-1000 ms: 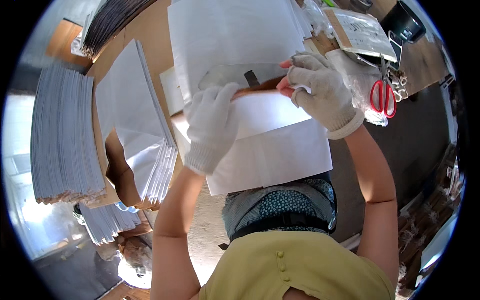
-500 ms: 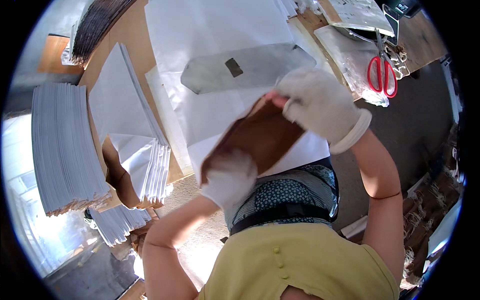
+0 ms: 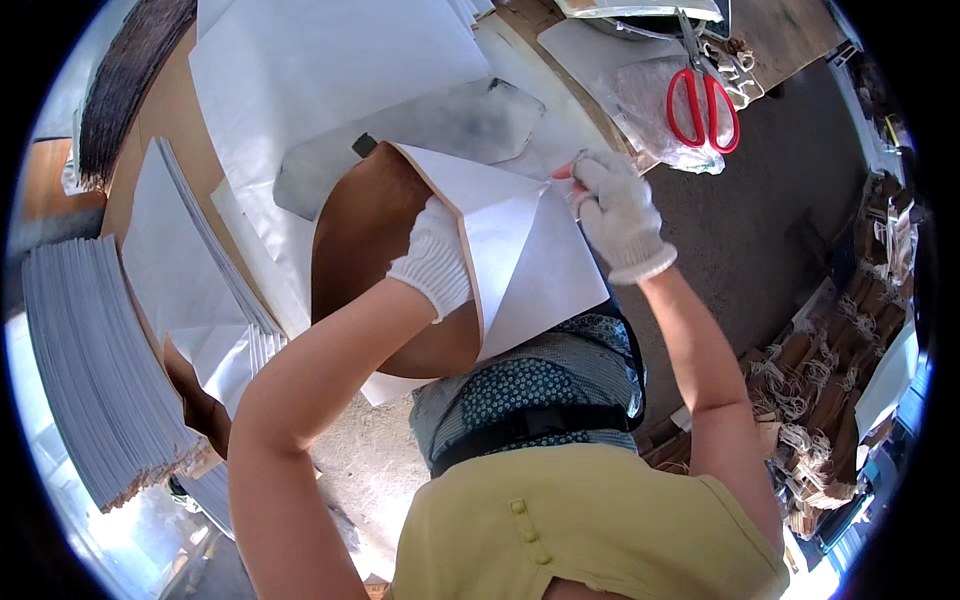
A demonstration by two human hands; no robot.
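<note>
A large paper bag [image 3: 525, 250], white outside and brown inside, is held in front of my body with its wide mouth facing left. My left hand [image 3: 436, 250], in a white knit glove, reaches into the mouth; its fingers are hidden behind the bag's wall. At the bag's right-hand folded point, my gloved right hand [image 3: 612, 212] pinches the paper, pinkish-red showing at its fingertips. Under the bag lies a flat grey translucent plate [image 3: 510, 122] with angled ends, partly covered. Large white paper sheets [image 3: 330, 50] are spread on the worktable beneath it.
At the left stands a thick stack of folded white paper [image 3: 100, 370], beside more white-and-brown bags [image 3: 215, 360]. Red-handled scissors [image 3: 703, 110] rest on clear plastic at the table's far right. Brown bundles with white strings [image 3: 800, 400] pile up on the lower right.
The bag has gone from a narrow brown fold to a wide opened mouth. My left hand has moved into it, while my right hand has shifted to its outer point. The view has turned somewhat.
</note>
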